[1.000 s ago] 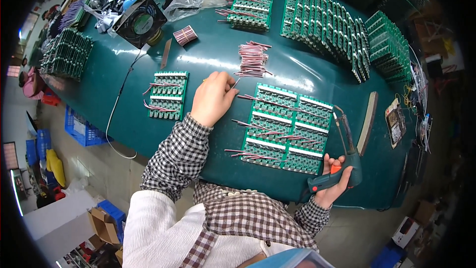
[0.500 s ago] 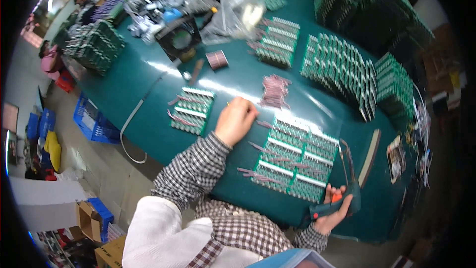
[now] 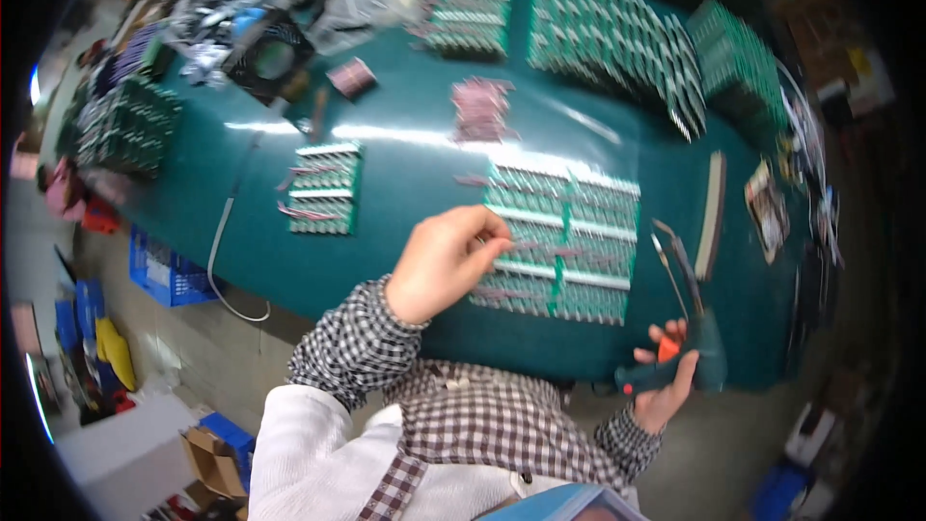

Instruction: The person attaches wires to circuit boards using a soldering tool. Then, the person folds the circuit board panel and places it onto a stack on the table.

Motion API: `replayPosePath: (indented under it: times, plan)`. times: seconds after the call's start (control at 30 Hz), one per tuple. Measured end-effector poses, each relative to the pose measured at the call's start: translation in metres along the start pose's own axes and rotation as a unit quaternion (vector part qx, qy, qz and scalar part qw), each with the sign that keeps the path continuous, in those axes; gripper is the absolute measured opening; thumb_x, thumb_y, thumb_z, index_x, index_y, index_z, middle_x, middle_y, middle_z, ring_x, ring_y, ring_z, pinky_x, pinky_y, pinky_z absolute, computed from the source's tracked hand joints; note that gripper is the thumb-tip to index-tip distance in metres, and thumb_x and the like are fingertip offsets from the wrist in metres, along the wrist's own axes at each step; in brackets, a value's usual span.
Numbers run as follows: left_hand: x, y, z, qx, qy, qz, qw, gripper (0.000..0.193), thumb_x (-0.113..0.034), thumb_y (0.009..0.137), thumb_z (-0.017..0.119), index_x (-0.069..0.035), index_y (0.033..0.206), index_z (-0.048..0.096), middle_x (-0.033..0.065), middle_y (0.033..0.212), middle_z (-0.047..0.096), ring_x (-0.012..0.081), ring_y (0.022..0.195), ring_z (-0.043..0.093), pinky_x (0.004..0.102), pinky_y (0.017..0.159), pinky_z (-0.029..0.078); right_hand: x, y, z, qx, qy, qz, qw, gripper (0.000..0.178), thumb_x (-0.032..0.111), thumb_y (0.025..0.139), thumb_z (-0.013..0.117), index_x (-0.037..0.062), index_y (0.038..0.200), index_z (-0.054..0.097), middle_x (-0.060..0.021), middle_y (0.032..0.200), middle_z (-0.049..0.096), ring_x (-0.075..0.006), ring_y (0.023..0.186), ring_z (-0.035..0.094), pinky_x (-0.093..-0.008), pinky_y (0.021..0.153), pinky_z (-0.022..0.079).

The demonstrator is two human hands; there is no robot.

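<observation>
My left hand [image 3: 446, 262] is at the left edge of a large green circuit board panel [image 3: 600, 249], its thumb and forefinger pinched at the end of some thin pink wires [image 3: 529, 249] on the panel's middle row. The fingers partly hide these wires. More pink wires stick out to the left from the rows above and below. My right hand [image 3: 666, 381] grips a dark green soldering gun [image 3: 709, 352] with an orange trigger, off the panel's lower right corner. Its long tip and a thin feed tube point up and left, apart from the panel.
A bundle of pink wires [image 3: 481, 110] lies beyond the panel, and a smaller wired board [image 3: 326, 188] to the left. Rows of stacked boards [image 3: 617, 43] stand at the back. A spool [image 3: 352, 78], a fan [image 3: 268, 56] and a pale strip [image 3: 711, 217] lie around.
The view has shifted. My left hand has moved right and nearer, from beyond the panel's upper left corner to its middle row. My right hand still holds the soldering gun beside the panel.
</observation>
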State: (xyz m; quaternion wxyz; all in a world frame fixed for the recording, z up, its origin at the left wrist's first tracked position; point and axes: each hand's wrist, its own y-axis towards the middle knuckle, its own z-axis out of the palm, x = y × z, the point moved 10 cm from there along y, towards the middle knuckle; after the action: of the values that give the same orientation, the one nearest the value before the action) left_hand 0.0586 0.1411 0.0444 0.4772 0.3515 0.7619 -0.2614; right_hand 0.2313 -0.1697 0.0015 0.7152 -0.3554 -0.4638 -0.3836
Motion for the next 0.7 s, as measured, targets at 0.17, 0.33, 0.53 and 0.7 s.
replayPosePath:
  times: [0.17, 0.33, 0.53, 0.7]
  plan:
    - [-0.007, -0.004, 0.027, 0.070, -0.002, 0.019, 0.997, 0.014, 0.003, 0.084, 0.065, 0.002, 0.098, 0.065, 0.0074, 0.087, 0.065, 0.0126, 0.073, 0.066, 0.0254, 0.064, 0.053, 0.013, -0.024, -0.003, -0.019, -0.025, -0.033, 0.999, 0.056, 0.034, 0.095, 0.059, -0.0105, 0.127, 0.047, -0.0178, 0.107, 0.060, -0.0306, 0.101, 0.063, -0.0358, 0.068, 0.063]
    - [-0.027, -0.015, 0.081, 0.169, 0.041, 0.073, 0.982, 0.009, -0.001, 0.082, 0.066, -0.003, 0.091, 0.063, 0.0090, 0.082, 0.063, 0.0213, 0.073, 0.065, 0.0306, 0.062, 0.051, 0.010, -0.050, -0.018, -0.053, -0.045, -0.022, 0.997, 0.056, 0.035, 0.093, 0.061, -0.0111, 0.124, 0.050, -0.0159, 0.100, 0.063, -0.0293, 0.097, 0.064, -0.0384, 0.069, 0.062]
    - [-0.024, -0.020, 0.094, 0.129, 0.097, 0.067, 0.985, 0.009, -0.001, 0.079, 0.065, -0.004, 0.086, 0.060, 0.0100, 0.081, 0.062, 0.0248, 0.068, 0.062, 0.0340, 0.059, 0.049, 0.005, -0.068, -0.022, -0.056, -0.059, 0.001, 0.997, 0.054, 0.031, 0.091, 0.062, -0.0110, 0.123, 0.051, -0.0183, 0.101, 0.063, -0.0298, 0.092, 0.066, -0.0392, 0.070, 0.062]
    - [-0.033, -0.015, 0.108, 0.070, 0.166, 0.121, 0.976, 0.010, -0.002, 0.077, 0.066, -0.005, 0.082, 0.058, 0.0095, 0.075, 0.059, 0.0279, 0.065, 0.060, 0.0373, 0.058, 0.048, 0.006, -0.073, -0.020, -0.070, -0.067, 0.008, 0.995, 0.056, 0.032, 0.090, 0.064, -0.0103, 0.124, 0.050, -0.0172, 0.100, 0.063, -0.0290, 0.092, 0.066, -0.0392, 0.070, 0.062]
